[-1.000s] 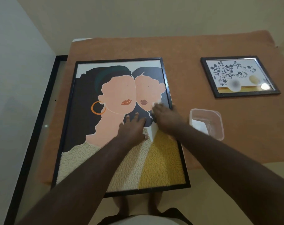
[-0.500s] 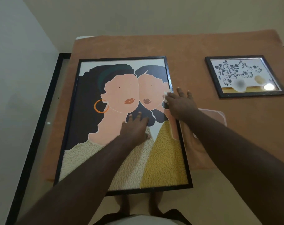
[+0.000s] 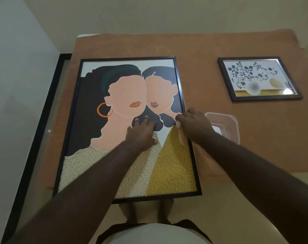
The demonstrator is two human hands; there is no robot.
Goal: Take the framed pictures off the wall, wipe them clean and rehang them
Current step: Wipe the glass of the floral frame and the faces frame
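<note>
While your left hand (image 3: 141, 133) is pressing flat on the large portrait frame (image 3: 126, 127) lying on the worktop (image 3: 202, 50), your right hand (image 3: 193, 122) is pinching a white wipe (image 3: 178, 123) at the frame's three o'clock edge; the frame's near edge is overhanging at six o'clock, so leaning could be tipping it.

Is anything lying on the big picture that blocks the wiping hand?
Only the left hand, resting flat mid-glass on the big picture. The right hand holds a white wipe at the picture's right edge.
</note>
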